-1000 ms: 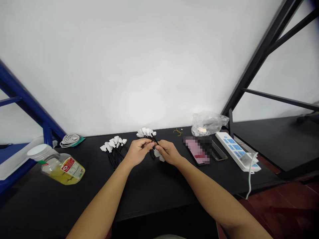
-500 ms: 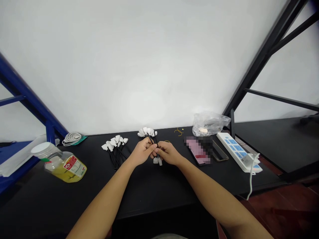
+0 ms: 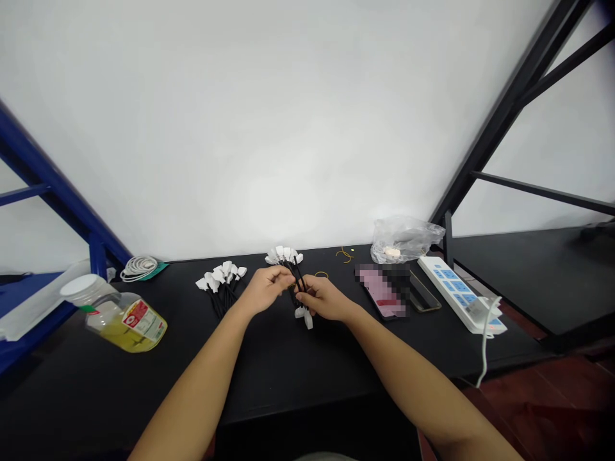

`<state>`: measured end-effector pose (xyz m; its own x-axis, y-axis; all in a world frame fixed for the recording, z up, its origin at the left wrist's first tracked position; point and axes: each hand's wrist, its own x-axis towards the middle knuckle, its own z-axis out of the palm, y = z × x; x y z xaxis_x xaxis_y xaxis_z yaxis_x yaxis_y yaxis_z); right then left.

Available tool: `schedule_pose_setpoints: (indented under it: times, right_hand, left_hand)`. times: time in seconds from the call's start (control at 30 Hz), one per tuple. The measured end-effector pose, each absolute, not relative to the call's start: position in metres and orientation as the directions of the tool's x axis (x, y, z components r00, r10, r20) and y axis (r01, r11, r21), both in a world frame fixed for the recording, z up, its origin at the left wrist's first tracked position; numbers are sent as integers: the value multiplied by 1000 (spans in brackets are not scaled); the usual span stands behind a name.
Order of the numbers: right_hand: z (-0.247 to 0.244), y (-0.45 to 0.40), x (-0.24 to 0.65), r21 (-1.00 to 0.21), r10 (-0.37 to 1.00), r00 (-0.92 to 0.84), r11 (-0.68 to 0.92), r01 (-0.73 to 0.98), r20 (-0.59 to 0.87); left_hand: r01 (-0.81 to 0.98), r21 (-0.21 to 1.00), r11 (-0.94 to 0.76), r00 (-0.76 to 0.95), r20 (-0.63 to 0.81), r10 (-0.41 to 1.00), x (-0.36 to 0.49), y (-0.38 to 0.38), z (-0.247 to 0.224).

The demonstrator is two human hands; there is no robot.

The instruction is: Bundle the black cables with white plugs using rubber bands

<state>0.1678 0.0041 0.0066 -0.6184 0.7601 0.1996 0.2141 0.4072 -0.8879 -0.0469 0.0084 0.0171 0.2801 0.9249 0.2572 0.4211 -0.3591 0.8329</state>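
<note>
A bundle of short black cables with white ends is in my right hand, whose thumb and fingers close round the middle. White connector-like pieces fan out at the far end; two or so white ends show below my fingers. My left hand is just left of the bundle, thumb and forefinger pinched close to the cables. What lies in that pinch is too small to make out. A second group of black cables with white ends lies on the table left of my left hand.
Yellow rubber bands lie behind my right hand. Rightward are a phone, a dark framed object, a plastic bag and a power strip. A jug of yellow liquid and a coiled white cable stand left.
My left hand has shifted a little left, parting from my right hand. The bundle stays in my right hand, and its lower white ends have turned and moved slightly towards me.
</note>
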Motion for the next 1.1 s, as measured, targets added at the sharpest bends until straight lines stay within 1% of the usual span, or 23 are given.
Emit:
schedule_pose_setpoints:
  times: [0.03,0.07,0.1,0.13,0.17,0.23,0.3,0.37,0.57,0.7,0.8,0.9,1.0,1.1]
  right_hand:
    - [7,4,168,-879,760,-616,420,226,205]
    - [7,4,168,-868,761,-613,434,239,212]
    - [8,4,169,-857,762,-610,449,253,219]
    - [8,5,169,-844,761,-608,465,267,227]
    - [8,5,170,-831,759,-607,481,279,236]
    - [9,5,170,-808,757,-604,507,299,251]
    - [9,6,171,-787,751,-603,532,313,268]
    - [9,6,171,-767,744,-603,556,321,287]
    - [9,7,171,-716,725,-601,611,337,336]
    - [8,8,172,-707,727,-599,614,350,335]
    - [9,8,172,-697,726,-594,623,357,345]
    - [9,7,171,-691,730,-588,624,366,348]
    - [9,7,169,-680,735,-582,625,384,348]
    - [7,8,169,-665,723,-588,642,381,362]
  left_hand:
    - [494,793,-358,261,258,930,-57,11,19]
    - [589,726,-354,227,272,935,-68,14,21]
    - [690,642,-336,191,286,939,-80,17,21]
    - [775,557,-299,171,271,947,-93,20,20]
    - [837,484,-255,157,234,959,-105,24,17]
    - [905,382,-187,154,116,981,-126,30,8]
    - [928,343,-149,155,10,988,-136,34,-2]
    - [936,330,-126,145,-34,989,-137,37,-9]
    - [949,287,-127,149,-56,987,-125,35,-9]
    - [968,231,-93,98,-12,995,-124,33,-7]
    - [963,252,-93,73,88,993,-120,32,-2]
    - [930,357,-87,-19,281,960,-112,30,7]
    - [842,505,-190,-96,486,869,-100,25,17]
    - [740,583,-334,-137,618,774,-86,18,25]
